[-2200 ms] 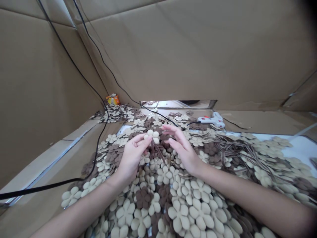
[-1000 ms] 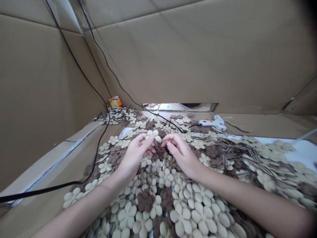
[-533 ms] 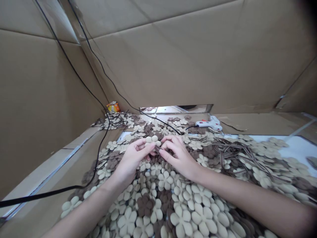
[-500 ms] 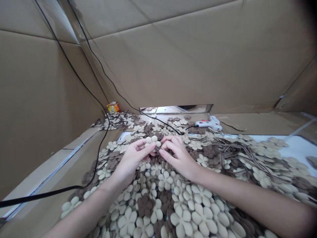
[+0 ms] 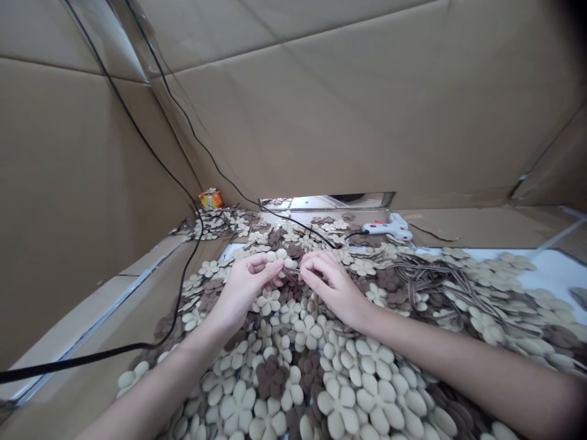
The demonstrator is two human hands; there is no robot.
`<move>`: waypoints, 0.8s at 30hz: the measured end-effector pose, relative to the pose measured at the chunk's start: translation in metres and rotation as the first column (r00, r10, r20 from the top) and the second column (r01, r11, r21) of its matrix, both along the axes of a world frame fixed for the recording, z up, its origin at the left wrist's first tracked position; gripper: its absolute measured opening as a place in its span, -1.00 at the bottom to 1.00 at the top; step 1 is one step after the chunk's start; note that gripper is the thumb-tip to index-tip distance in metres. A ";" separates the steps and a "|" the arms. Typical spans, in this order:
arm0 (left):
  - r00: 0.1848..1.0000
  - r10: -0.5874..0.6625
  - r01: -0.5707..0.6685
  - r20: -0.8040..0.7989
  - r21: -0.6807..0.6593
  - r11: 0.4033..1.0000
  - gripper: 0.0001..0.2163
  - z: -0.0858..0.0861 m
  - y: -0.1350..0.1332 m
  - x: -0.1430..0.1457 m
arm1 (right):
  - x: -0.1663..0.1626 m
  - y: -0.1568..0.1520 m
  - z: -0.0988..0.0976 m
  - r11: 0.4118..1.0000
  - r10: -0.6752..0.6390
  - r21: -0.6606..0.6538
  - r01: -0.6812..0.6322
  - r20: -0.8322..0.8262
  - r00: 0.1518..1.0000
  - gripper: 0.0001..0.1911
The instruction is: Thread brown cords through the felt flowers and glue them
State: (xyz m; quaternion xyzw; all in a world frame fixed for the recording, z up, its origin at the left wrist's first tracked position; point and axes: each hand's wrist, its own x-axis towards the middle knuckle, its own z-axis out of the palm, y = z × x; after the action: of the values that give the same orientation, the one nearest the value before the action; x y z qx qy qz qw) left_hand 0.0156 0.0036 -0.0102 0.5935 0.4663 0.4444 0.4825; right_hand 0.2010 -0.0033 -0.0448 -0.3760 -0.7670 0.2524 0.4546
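Note:
Between the thumb and fingers of my left hand (image 5: 250, 284) is a cream fabric flower (image 5: 281, 256). A short piece of brown striped ribbon (image 5: 290, 273) lies against the flower and runs toward my right hand (image 5: 328, 282). The fingers of my right hand are pinched together at the ribbon's end; the grip itself is partly hidden by the fingers. Both hands hover close together over a thick spread of cream flowers (image 5: 308, 332) and dark brown flowers (image 5: 271, 377).
Beyond my right hand lies a white glue gun (image 5: 389, 228). A tangled heap of striped ribbon (image 5: 431, 281) rests on the flowers at right. Black cables (image 5: 186, 269) hang down on the left. An orange packet (image 5: 211, 198) stands in the corner of the cardboard walls (image 5: 343, 116).
My right hand has drawn slightly away from the flower, and more of the ribbon shows between the hands. My left hand still holds the flower in nearly the same place.

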 end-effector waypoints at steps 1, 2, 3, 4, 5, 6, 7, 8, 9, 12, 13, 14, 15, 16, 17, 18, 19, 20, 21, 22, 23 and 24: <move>1.000 0.005 -0.004 -0.004 0.014 1.000 -0.80 0.000 -0.001 0.000 | 0.000 0.000 -0.001 1.000 0.001 0.003 -0.001 0.007 1.000 -0.81; 1.000 0.009 -0.009 -0.006 0.028 1.000 -0.80 -0.001 -0.002 0.001 | 0.000 -0.001 -0.001 1.000 -0.002 0.006 0.002 0.019 1.000 -0.82; 1.000 0.014 -0.013 -0.004 0.038 0.999 -0.79 -0.002 -0.003 0.001 | 0.000 -0.001 -0.002 1.000 -0.009 0.006 0.009 0.037 0.999 -0.80; 1.000 0.017 -0.017 0.003 0.045 0.999 -0.79 -0.002 -0.003 0.002 | 0.000 -0.001 -0.003 1.000 -0.017 0.005 0.017 0.055 0.998 -0.78; 1.000 0.019 -0.020 0.011 0.046 0.999 -0.79 -0.003 -0.004 0.002 | 0.000 -0.001 -0.003 1.000 -0.023 0.005 0.023 0.072 0.997 -0.74; 1.000 0.021 -0.021 0.018 0.041 0.999 -0.79 -0.003 -0.005 0.003 | -0.001 -0.001 -0.004 1.000 -0.027 0.006 0.026 0.084 0.996 -0.72; 1.000 0.022 -0.023 0.019 0.034 0.999 -0.79 -0.003 -0.005 0.004 | -0.001 -0.001 -0.004 1.000 -0.025 0.008 0.025 0.092 0.995 -0.73; 1.000 0.024 -0.025 0.019 0.028 0.999 -0.80 -0.003 -0.005 0.004 | -0.001 -0.001 -0.004 1.000 -0.021 0.011 0.020 0.095 0.995 -0.75; 1.000 0.026 -0.027 0.017 0.026 0.999 -0.80 -0.003 -0.005 0.005 | -0.001 -0.001 -0.004 1.000 -0.015 0.016 0.014 0.092 0.996 -0.78; 0.999 0.048 -0.048 0.011 0.052 0.997 -0.79 -0.003 -0.004 0.005 | -0.001 -0.001 -0.002 0.999 0.005 0.031 -0.007 0.066 0.998 -0.74; 0.998 0.061 -0.062 0.014 0.065 0.996 -0.78 -0.003 -0.004 0.005 | -0.001 -0.001 -0.002 0.999 0.010 0.035 -0.012 0.053 0.999 -0.73; 0.997 0.074 -0.075 0.017 0.075 0.994 -0.78 -0.003 -0.004 0.005 | -0.001 -0.001 -0.001 0.999 0.011 0.037 -0.013 0.037 0.999 -0.73; 0.996 0.089 -0.090 0.018 0.081 0.993 -0.77 -0.003 -0.004 0.005 | 0.000 -0.001 -0.001 0.999 0.008 0.038 -0.008 0.015 1.000 -0.74; 0.994 0.105 -0.106 0.018 0.083 0.991 -0.76 -0.003 -0.003 0.004 | 0.000 -0.001 -0.001 0.999 -0.001 0.035 0.002 -0.013 1.000 -0.76; 0.993 0.119 -0.120 0.020 0.081 0.989 -0.76 -0.003 -0.003 0.004 | 0.000 0.000 -0.002 0.999 -0.015 0.028 0.016 -0.048 0.999 -0.79; 0.991 0.131 -0.133 0.024 0.076 0.988 -0.75 -0.003 -0.002 0.004 | 0.001 0.000 -0.002 0.999 -0.029 0.014 0.030 -0.087 0.996 -0.81; 0.990 0.139 -0.140 0.028 0.066 0.988 -0.75 -0.002 -0.002 0.004 | 0.001 0.001 -0.003 0.999 -0.042 -0.008 0.041 -0.128 0.991 -0.81; 0.990 0.134 -0.136 0.033 0.051 0.989 -0.75 -0.001 -0.001 0.003 | 0.001 0.001 -0.004 0.998 -0.049 -0.036 0.044 -0.175 0.983 -0.81; 0.992 0.120 -0.121 0.039 0.032 0.992 -0.76 0.000 0.000 0.002 | 0.001 0.002 -0.004 0.997 -0.050 -0.066 0.036 -0.226 0.973 -0.79; 0.994 0.100 -0.101 0.046 0.013 0.995 -0.76 0.002 0.001 0.001 | 0.001 0.002 -0.005 0.996 -0.041 -0.087 0.017 -0.279 0.959 -0.78; 0.995 0.084 -0.083 0.052 -0.004 0.997 -0.77 0.004 0.002 0.000 | 0.001 0.002 -0.006 0.995 -0.021 -0.094 -0.011 -0.335 0.942 -0.76; 0.995 0.075 -0.074 0.059 -0.016 0.997 -0.77 0.006 0.003 -0.002 | 0.000 0.003 -0.006 0.995 0.007 -0.087 -0.044 -0.391 0.920 -0.76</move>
State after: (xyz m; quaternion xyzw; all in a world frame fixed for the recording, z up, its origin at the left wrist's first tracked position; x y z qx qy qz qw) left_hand 0.0140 0.0071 -0.0044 0.5588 0.4766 0.4763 0.4834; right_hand 0.2014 -0.0007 -0.0508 -0.3292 -0.6533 0.3639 0.5766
